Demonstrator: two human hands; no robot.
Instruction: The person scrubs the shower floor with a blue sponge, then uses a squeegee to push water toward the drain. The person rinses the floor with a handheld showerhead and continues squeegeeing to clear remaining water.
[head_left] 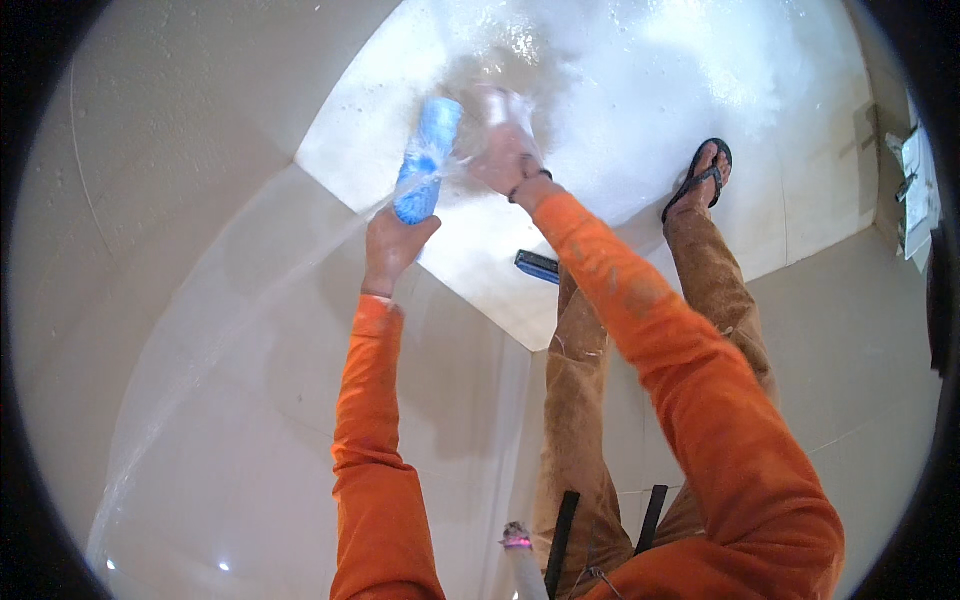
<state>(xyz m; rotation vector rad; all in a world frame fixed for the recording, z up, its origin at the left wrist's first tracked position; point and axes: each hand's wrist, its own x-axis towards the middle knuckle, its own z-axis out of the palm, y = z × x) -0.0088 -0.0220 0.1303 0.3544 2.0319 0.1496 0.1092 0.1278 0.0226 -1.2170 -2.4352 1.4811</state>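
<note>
My left hand [394, 248] is wrapped round the lower end of a bright blue cylinder [436, 135], which stands out away from me over the wet white floor. A thin stream of water [330, 245] arcs up from the lower left and splashes across the cylinder's middle. Just right of it, my right hand [508, 155] is smeared by motion, with a dark band at its wrist. Its fingers blur into a pale patch, so I cannot make out whether they hold anything. Between hands and legs, a dark blue brush-like block [538, 266] lies at the floor's edge.
Water and whitish foam spread over the shiny floor [640, 130]. Tiled walls [180, 250] rise at left and below. My foot in a black flip-flop [700, 178] stands at right. White objects [915, 190] hang by the right wall. A pale pipe-like thing [522, 565] shows near my waist.
</note>
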